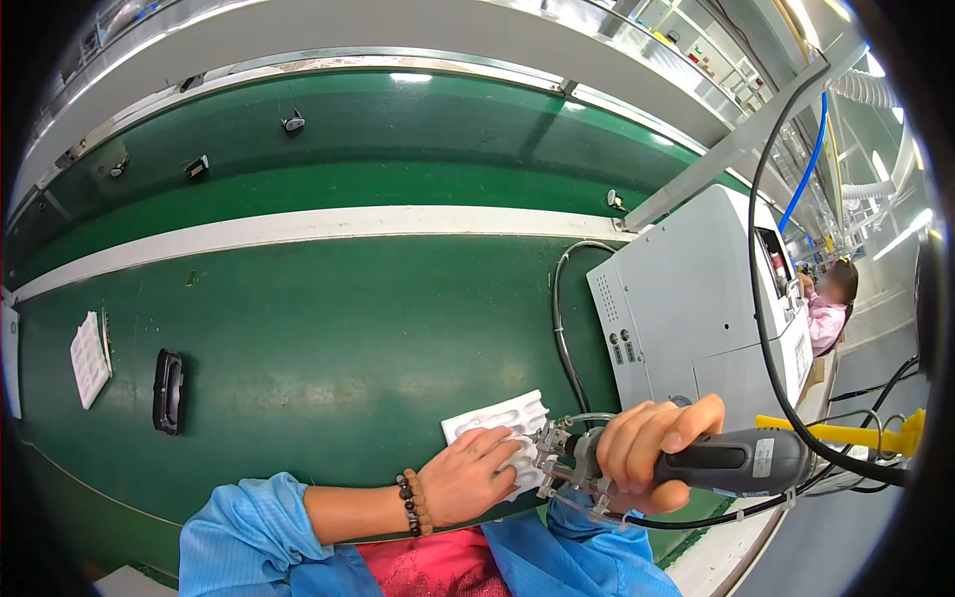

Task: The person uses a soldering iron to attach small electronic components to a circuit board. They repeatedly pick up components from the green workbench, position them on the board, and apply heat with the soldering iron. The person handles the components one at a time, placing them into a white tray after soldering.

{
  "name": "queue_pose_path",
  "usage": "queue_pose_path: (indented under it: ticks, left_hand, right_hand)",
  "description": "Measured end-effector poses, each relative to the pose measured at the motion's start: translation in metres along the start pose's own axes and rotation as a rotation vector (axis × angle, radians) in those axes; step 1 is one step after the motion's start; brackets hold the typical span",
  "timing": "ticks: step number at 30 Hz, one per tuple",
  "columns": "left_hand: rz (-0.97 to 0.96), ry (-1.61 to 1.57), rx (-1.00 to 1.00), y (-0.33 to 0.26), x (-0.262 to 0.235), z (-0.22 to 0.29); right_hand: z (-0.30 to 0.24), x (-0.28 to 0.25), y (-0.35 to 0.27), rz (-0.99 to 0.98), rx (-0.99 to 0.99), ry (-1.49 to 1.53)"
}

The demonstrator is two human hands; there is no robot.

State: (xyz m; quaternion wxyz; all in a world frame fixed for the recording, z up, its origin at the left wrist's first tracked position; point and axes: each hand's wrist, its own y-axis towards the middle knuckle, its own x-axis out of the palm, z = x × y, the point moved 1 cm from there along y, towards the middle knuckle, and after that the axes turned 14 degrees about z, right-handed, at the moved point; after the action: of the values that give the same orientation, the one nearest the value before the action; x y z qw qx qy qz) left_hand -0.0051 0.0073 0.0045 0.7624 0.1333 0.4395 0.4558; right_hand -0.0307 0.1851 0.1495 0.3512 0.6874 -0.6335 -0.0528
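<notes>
My right hand (649, 450) is closed around a dark grey, corded handheld power tool (741, 461). Metal and clear fittings (569, 456) at the tool's front end point left, over a white moulded tray (468, 426) with rounded hollows. Across that tray lies my left hand (476, 480), its fingers stretched out and slightly apart, the tips close to the metal fittings. Whatever sits under those fingertips is hidden. A bead bracelet (414, 502) is on the left wrist.
A grey machine (686, 298) with a black cable (559, 328) stands to the right. Far left on the green bench are a black open case (168, 392) and another white tray (91, 360). A yellow arm (885, 435) and cables hang at right. Beyond the machine sits a person (829, 303).
</notes>
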Motion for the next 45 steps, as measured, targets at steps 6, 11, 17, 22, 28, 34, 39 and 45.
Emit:
queue_pose_path:
  ticks: [6,11,17,22,28,34,39,45]
  left_hand:
    - [0.023,0.019,-0.001,-0.004,0.001,-0.007]
    - [0.044,0.051,-0.010,-0.004,0.001,-0.005]
    - [0.040,0.002,0.021,-0.001,-0.003,-0.006]
    - [0.021,-0.019,0.037,0.000,-0.004,-0.006]
    - [0.004,-0.016,0.053,-0.001,-0.003,-0.007]
    - [0.002,-0.011,0.047,0.001,-0.003,-0.007]
    - [0.003,-0.029,0.046,0.000,-0.001,-0.007]
    - [0.009,-0.024,0.052,0.000,-0.002,-0.007]
  right_hand:
    - [0.005,-0.001,0.001,0.019,-0.025,-0.006]
    - [0.003,-0.006,0.003,-0.011,-0.052,0.007]
    - [-0.004,-0.005,0.004,-0.016,-0.075,-0.104]
    - [-0.015,0.001,0.010,0.063,0.021,-0.162]
    - [-0.013,-0.004,0.024,-0.100,0.078,-0.178]
    - [-0.002,-0.004,0.020,-0.072,0.005,-0.051]
    - [-0.002,-0.001,0.017,0.027,-0.046,-0.056]
    - [0.001,0.004,0.015,0.060,-0.011,-0.045]
